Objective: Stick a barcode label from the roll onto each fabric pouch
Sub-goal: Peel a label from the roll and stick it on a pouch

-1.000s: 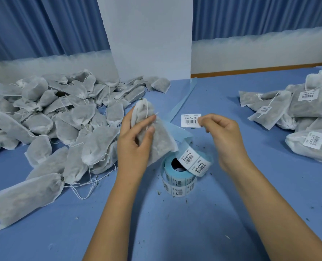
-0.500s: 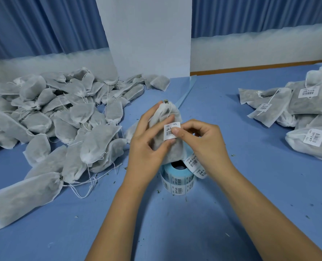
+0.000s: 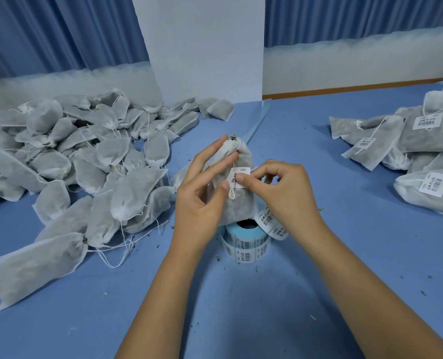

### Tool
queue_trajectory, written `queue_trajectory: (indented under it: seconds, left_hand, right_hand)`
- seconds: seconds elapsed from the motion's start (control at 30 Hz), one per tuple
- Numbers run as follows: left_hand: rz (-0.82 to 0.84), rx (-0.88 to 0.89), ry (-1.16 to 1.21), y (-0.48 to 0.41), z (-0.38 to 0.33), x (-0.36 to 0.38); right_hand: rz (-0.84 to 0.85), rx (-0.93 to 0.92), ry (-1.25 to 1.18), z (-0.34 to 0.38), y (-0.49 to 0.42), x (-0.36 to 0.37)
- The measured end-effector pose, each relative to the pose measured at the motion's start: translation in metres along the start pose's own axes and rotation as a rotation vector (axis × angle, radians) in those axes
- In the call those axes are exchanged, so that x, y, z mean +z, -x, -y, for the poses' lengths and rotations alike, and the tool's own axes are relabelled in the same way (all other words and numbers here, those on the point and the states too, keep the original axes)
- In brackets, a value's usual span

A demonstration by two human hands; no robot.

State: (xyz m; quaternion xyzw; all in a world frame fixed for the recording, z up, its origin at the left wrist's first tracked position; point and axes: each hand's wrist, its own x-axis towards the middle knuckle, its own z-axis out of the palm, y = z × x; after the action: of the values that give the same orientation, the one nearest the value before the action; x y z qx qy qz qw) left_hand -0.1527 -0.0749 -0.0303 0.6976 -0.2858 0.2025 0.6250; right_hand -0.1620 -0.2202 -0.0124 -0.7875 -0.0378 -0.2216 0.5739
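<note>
Count at this frame: two hands, left hand (image 3: pixel 202 193) and right hand (image 3: pixel 285 193); one pouch (image 3: pixel 238 206) held up, one label (image 3: pixel 238 177) on it; one label roll (image 3: pixel 246 242). Left heap (image 3: pixel 85 164) of unlabelled pouches was too many to count. Right pile (image 3: pixel 409 141) showed three stuck labels (image 3: pixel 427 121); its pouch total was unclear

Left hand (image 3: pixel 202 193) grips fabric pouch (image 3: pixel 238 206) upright over the label roll (image 3: pixel 246 239). Right hand (image 3: pixel 280 187) pinches barcode label (image 3: pixel 240 177) against pouch front. Blue tabletop (image 3: pixel 319 255): unlabelled pile (image 3: pixel 85 164) at left, labelled pile (image 3: pixel 422 151) at right.
</note>
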Motion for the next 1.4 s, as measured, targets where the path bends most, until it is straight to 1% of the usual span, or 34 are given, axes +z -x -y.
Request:
queue_trajectory:
  seconds: [0.2,0.33,0.53,0.87,0.97,1.03,1.13,1.2,1.3,1.33,1.37,1.4]
  left_hand:
    - [-0.092,-0.097,-0.001,-0.0013,-0.0032,0.0075]
    - [-0.162,-0.124,0.045,-0.0008,-0.0014,0.0055]
    - [-0.237,-0.167,0.045,-0.0039,0.0002,0.0027]
    - [-0.272,-0.208,0.102,-0.0051,0.0010,-0.0007]
    - [-0.260,-0.203,0.142,-0.0045,0.0001,0.0000]
    - [-0.239,-0.188,0.150,-0.0030,-0.0008,0.0007]
    - [-0.218,-0.173,0.136,-0.0018,-0.0022,0.0034]
    - [-0.210,-0.158,0.128,-0.0015,-0.0026,0.0037]
    - [-0.209,-0.143,0.148,-0.0014,-0.0018,0.0019]
    - [-0.210,-0.134,0.153,-0.0014,-0.0019,0.0012]
    - [-0.207,-0.125,0.155,-0.0018,-0.0021,0.0010]
    - [-0.199,-0.118,0.159,-0.0020,-0.0023,0.0011]
  right_hand:
    - [0.022,-0.113,0.007,0.0067,0.0037,0.0025]
    - [0.044,-0.171,0.023,0.0090,0.0052,0.0029]
    - [0.065,-0.133,-0.095,0.0082,0.0066,0.0044]
    - [0.047,-0.093,-0.149,0.0074,0.0058,0.0033]
    - [0.059,-0.048,-0.115,0.0061,0.0056,0.0037]
    - [0.019,-0.027,-0.051,0.0053,0.0051,0.0029]
    - [-0.070,-0.069,0.172,0.0032,0.0042,0.0019]
    - [-0.075,-0.087,0.293,0.0039,0.0045,0.0018]
    - [-0.091,0.009,0.464,0.0036,0.0031,0.0005]
    - [-0.087,0.068,0.473,0.0030,0.0017,-0.0005]
    - [-0.062,0.116,0.405,0.0018,-0.0002,-0.0016]
    - [-0.018,0.143,0.258,0.0013,-0.0014,-0.0024]
